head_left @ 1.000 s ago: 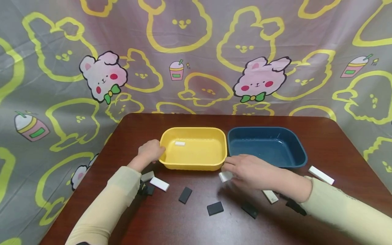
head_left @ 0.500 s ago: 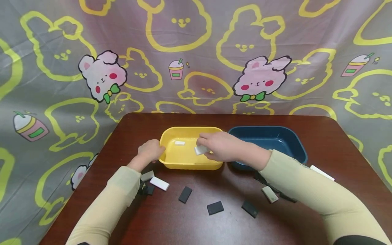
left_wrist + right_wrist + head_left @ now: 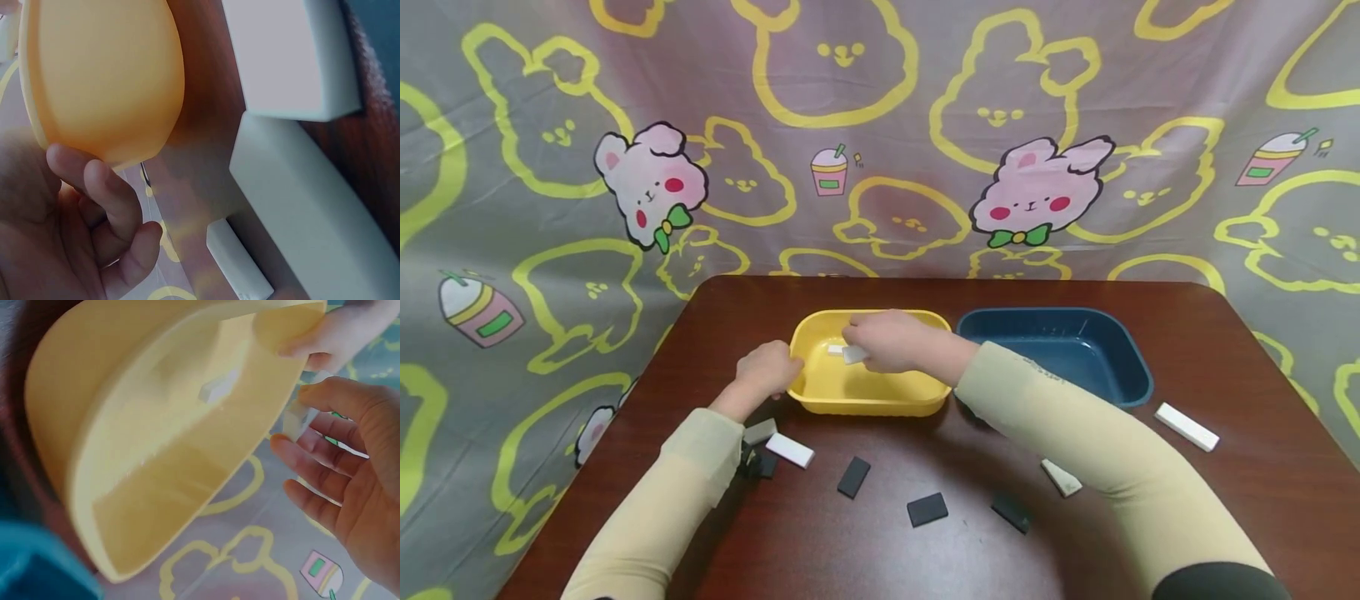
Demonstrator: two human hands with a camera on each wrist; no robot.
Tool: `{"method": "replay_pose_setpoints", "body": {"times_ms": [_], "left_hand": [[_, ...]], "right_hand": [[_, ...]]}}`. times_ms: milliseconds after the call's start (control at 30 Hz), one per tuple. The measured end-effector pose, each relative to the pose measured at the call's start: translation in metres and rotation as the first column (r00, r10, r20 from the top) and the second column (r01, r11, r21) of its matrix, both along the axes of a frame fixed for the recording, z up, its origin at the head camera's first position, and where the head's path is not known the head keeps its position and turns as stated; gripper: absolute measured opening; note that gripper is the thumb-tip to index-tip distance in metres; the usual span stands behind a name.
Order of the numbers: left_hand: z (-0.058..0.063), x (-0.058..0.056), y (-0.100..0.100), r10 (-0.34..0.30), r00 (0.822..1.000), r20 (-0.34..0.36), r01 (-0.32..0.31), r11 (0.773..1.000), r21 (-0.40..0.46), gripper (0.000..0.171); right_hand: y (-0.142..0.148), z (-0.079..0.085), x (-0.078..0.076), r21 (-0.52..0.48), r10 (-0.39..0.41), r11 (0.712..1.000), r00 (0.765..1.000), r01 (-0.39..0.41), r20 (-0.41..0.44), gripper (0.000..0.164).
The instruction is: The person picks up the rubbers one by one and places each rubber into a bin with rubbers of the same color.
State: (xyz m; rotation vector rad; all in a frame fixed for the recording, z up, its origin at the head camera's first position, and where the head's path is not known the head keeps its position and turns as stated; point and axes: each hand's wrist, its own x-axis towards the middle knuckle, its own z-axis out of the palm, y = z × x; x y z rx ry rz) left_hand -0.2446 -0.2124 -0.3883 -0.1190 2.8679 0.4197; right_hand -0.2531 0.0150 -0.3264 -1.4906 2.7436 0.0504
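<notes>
My left hand point(image 3: 765, 371) grips the left end of a yellow basin point(image 3: 868, 408); in the left wrist view, fingertips press its outer wall point(image 3: 103, 94). Over this basin, my right hand point(image 3: 895, 342) pinches a small white rectangular block point(image 3: 853, 355) between thumb and fingers, also seen in the right wrist view as a pale block point(image 3: 295, 419). Another white block point(image 3: 219, 387) lies on the basin floor, partly overlapped by the held one in the head view.
A blue basin point(image 3: 1142, 379) stands right beside the yellow one. Black blocks point(image 3: 927, 509) lie scattered in front. A white block point(image 3: 790, 450) and a grey block point(image 3: 761, 432) lie near the left wrist; an off-white block point(image 3: 1061, 478) and a long white block point(image 3: 1187, 427) lie rightward.
The right hand has carried the white block from in front of the basins, up and leftward, to over the yellow basin. The left hand has stayed at the rim.
</notes>
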Motion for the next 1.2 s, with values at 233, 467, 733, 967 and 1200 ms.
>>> {"method": "replay_pose_setpoints", "body": {"times_ms": [233, 467, 733, 967, 1200], "left_hand": [[-0.002, 0.000, -0.001, -0.003, 1.000, -0.002, 0.002, 1.000, -0.007, 0.030], [-0.001, 0.000, -0.002, -0.003, 1.000, -0.009, 0.003, 1.000, 0.006, 0.030], [-0.001, 0.000, -0.003, -0.004, 1.000, -0.006, 0.004, 1.000, 0.005, 0.031], [0.000, 0.000, -0.002, -0.010, 1.000, -0.014, 0.010, 1.000, -0.001, 0.030], [-0.002, 0.002, -0.001, -0.009, 1.000, -0.015, 0.009, 1.000, 0.008, 0.030]], "right_hand": [[-0.024, -0.013, -0.008, 0.067, -0.064, 0.996, 0.998, 0.064, 0.005, 0.018], [-0.041, -0.026, -0.018, 0.111, -0.148, 0.984, 0.988, 0.142, 0.047, 0.013], [-0.054, -0.037, -0.021, 0.122, -0.180, 0.979, 0.972, 0.162, 0.154, 0.007], [-0.061, -0.047, -0.019, 0.126, -0.229, 0.970, 0.953, 0.207, 0.199, 0.015], [-0.063, -0.056, -0.020, 0.116, -0.261, 0.964, 0.942, 0.241, 0.210, 0.013]]}}
